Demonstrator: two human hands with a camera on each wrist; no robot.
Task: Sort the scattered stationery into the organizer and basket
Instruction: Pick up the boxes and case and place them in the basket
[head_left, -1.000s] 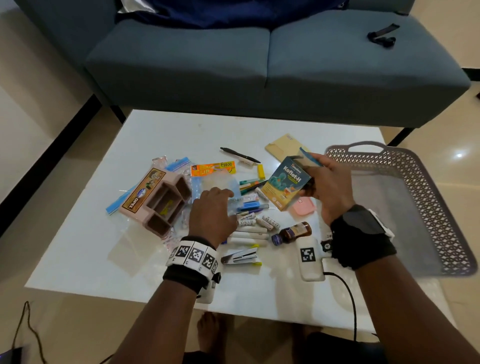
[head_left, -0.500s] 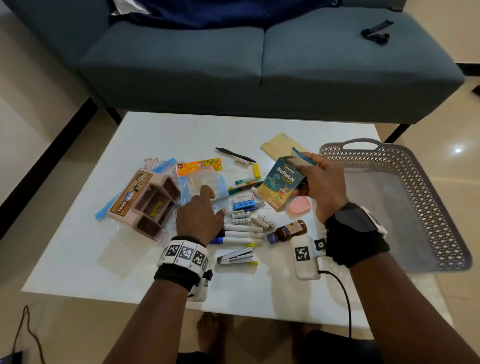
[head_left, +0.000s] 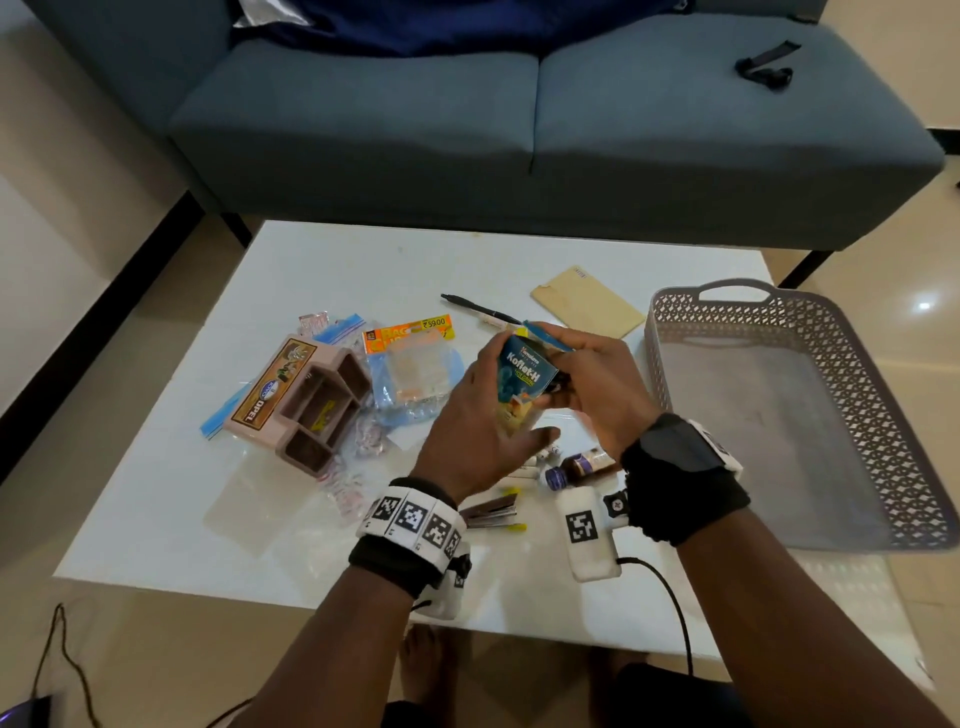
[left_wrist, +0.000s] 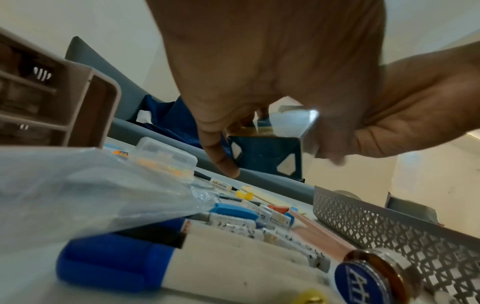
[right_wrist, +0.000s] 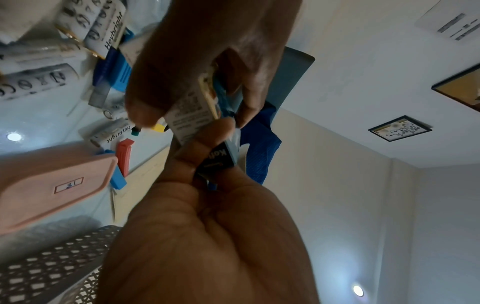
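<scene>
Both hands hold a blue and yellow Koflet-H box (head_left: 524, 371) above the table's middle. My left hand (head_left: 483, 415) wraps its left side, fingers behind and thumb below. My right hand (head_left: 597, 379) pinches its top end by the open flap. The box (right_wrist: 192, 111) shows between both hands in the right wrist view, and the left wrist view sees its underside (left_wrist: 267, 158). A pink organizer (head_left: 291, 395) lies tilted on plastic bags at the left. The grey lattice basket (head_left: 883, 395) stands at the right. Markers (left_wrist: 233, 224) and pens lie beneath the hands.
A brown bottle (head_left: 587, 462) and a stapler (head_left: 491, 514) lie near my wrists. A black pen (head_left: 478, 309) and a tan envelope (head_left: 587, 301) lie further back. A pink case (right_wrist: 52, 185) sits by the basket. A blue sofa (head_left: 519, 130) stands behind the white table (head_left: 182, 519).
My left hand has left the pens on the table, risen and taken hold of the box. The right hand has brought the box a little leftward.
</scene>
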